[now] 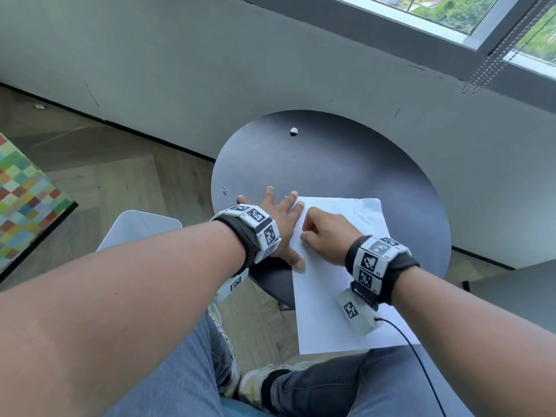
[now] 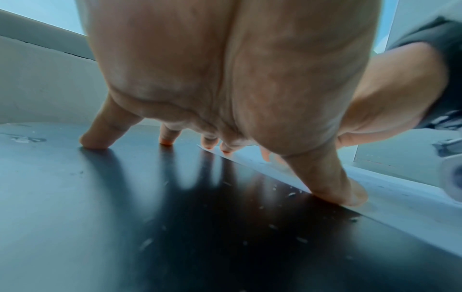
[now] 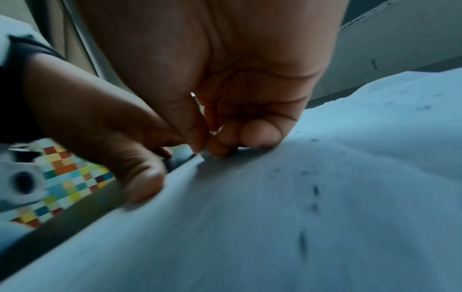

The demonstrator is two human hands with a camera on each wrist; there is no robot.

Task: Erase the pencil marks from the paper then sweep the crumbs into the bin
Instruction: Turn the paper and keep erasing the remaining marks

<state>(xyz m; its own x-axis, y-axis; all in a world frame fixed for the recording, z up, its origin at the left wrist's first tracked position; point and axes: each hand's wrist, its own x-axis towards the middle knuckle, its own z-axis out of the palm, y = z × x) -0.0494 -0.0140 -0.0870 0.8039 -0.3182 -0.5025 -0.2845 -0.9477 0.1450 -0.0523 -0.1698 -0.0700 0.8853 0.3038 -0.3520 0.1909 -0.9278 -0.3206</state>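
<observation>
A white paper sheet [image 1: 331, 296] lies on the round dark table [image 1: 346, 164] and overhangs its near edge. My left hand [image 1: 276, 218] lies flat with spread fingers; thumb and two fingertips press the paper's left edge [image 2: 400, 207], and the others rest on the table [image 2: 100, 217]. My right hand [image 1: 313, 230] is curled on the sheet's upper left corner. In the right wrist view its thumb and fingers [image 3: 225, 118] pinch a small grey eraser tip [image 3: 206, 156] against the paper [image 3: 250, 217]. Dark crumbs [image 3: 315, 190] dot the sheet; pale crumbs [image 2: 291, 194] lie on the table.
A white bin [image 1: 138, 227] stands on the floor left of the table, below its edge. A small white and black object [image 1: 294, 131] sits at the table's far side. A grey wall runs behind the table. My knees are under the paper's overhang.
</observation>
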